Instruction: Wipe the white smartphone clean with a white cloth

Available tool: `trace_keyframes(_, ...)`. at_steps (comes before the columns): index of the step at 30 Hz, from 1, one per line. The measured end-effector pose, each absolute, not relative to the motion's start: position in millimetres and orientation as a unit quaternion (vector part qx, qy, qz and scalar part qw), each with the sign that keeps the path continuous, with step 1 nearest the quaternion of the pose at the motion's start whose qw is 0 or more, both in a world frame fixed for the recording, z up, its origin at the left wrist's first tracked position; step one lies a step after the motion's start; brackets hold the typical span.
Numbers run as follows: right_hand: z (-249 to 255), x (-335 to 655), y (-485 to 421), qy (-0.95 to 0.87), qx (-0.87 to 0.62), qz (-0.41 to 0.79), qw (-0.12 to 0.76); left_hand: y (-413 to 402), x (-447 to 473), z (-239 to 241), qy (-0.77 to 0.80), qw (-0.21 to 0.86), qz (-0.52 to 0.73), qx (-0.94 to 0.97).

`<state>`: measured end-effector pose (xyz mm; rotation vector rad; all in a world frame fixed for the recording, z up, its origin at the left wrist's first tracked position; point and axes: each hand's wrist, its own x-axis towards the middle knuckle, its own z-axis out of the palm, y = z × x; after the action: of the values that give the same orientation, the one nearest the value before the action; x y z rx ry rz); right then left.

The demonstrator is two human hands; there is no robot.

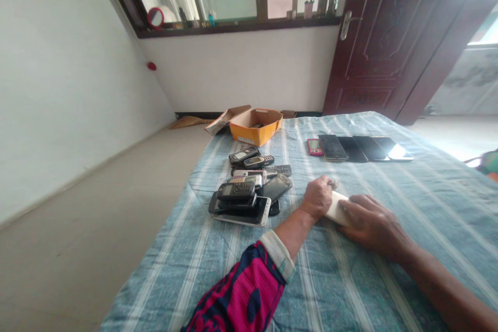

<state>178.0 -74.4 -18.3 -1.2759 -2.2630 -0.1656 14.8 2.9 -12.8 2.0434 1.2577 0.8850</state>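
A white phone-like slab (336,208) is held low over the striped cloth, tilted, between my two hands. My left hand (319,197) is closed at its left end, fingers curled in and the thumb near the upper corner. From the other side my right hand (368,220) grips it, thumb on top and fingers beneath. Left of my hands lies a heap of old phones, with a white-framed smartphone (249,213), a black keypad phone (235,191) and a dark smartphone (277,188) among them.
An open orange cardboard box (249,135) stands at the far edge of the cloth-covered surface (218,270). Right of it lie a small red phone (315,147) and a row of dark smartphones (352,149). Beyond are a windowsill (241,28) and a brown door (373,36).
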Motion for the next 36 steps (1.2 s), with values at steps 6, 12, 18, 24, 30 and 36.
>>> trace_keyframes(6, -22, 185, -73, -0.826, -0.492, -0.047, 0.271, 0, 18, -13, 0.445, 0.305, 0.34, 0.77)
trace_keyframes(12, -26, 196, -69, -0.81, -0.519, -0.076, 0.262, -2, 17, -14, 0.426, 0.216, 0.372, 0.796)
trace_keyframes(18, -23, 195, -70, -0.828, -0.493, -0.059, 0.26, -10, 23, -8, 0.336, 0.114, 0.327, 0.876)
trace_keyframes(24, -16, 188, -71, -0.83, -0.482, -0.014, 0.281, -16, 31, -8, 0.297, 0.119, 0.241, 0.916)
trace_keyframes(30, -20, 191, -69, -0.825, -0.494, -0.021, 0.274, -12, 30, -14, 0.292, 0.139, 0.252, 0.912)
trace_keyframes(36, -22, 194, -67, -0.833, -0.494, -0.022, 0.249, -9, 27, -17, 0.294, 0.144, 0.214, 0.92)
